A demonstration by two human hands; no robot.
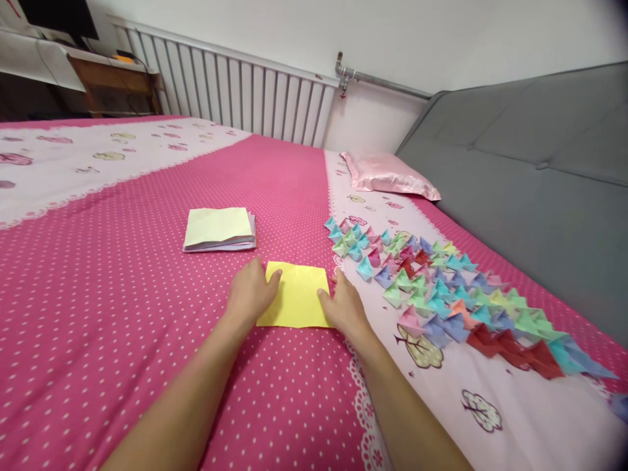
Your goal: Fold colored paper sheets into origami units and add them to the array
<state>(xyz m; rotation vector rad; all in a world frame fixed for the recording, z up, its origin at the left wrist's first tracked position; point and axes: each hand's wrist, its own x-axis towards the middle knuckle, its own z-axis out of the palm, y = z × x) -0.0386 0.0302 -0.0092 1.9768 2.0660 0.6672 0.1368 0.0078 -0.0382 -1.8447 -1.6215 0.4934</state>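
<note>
Evidently both hands engaged: left hand (251, 291) with grip closed at left edge of yellow paper sheet (298, 297), thumb on top; right hand (346, 301) grasping right edge likewise, thumb over face. Sheet smooth, matte, rectangular, over pink polka-dot bedspread (161, 314). Just beyond left hand, stack of pastel paper (219, 226), pale yellow uppermost, edges uneven. To right, rows of crisp, angular folded paper boats (439, 291), many-coloured. Farther off, shiny satin pillow (387, 173).
</note>
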